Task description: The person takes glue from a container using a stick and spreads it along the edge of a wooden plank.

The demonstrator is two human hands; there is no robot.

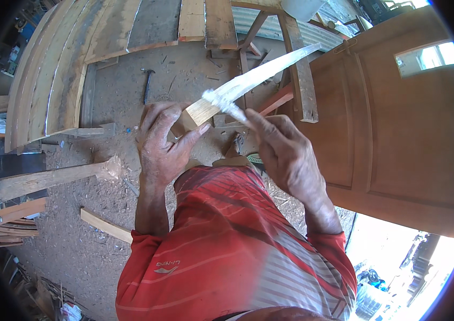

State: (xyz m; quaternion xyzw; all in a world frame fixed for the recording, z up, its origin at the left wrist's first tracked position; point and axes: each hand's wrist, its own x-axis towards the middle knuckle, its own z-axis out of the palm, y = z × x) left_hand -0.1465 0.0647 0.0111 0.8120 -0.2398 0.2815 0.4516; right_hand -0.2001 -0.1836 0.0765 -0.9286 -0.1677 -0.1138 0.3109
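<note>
A long wooden board (201, 111) slants away from me to the far right, its upper edge coated white for most of its length. The near end shows bare wood. My left hand (164, 142) grips that near end, thumb on one side and fingers on the other. In my right hand (287, 152) is a slim brush (234, 111), pinched by its handle. White paste covers the brush head, which touches the board's edge close to the bare part. The board's far end overlaps a wooden trestle (301, 72); whether it rests there I cannot tell.
Several planks (66, 64) with white seams lie side by side at the far left. A hammer (148, 85) is on the dirt floor. At right stands a brown panelled door (398, 128). A timber beam (45, 182) and a loose wood strip (104, 224) lie left of me.
</note>
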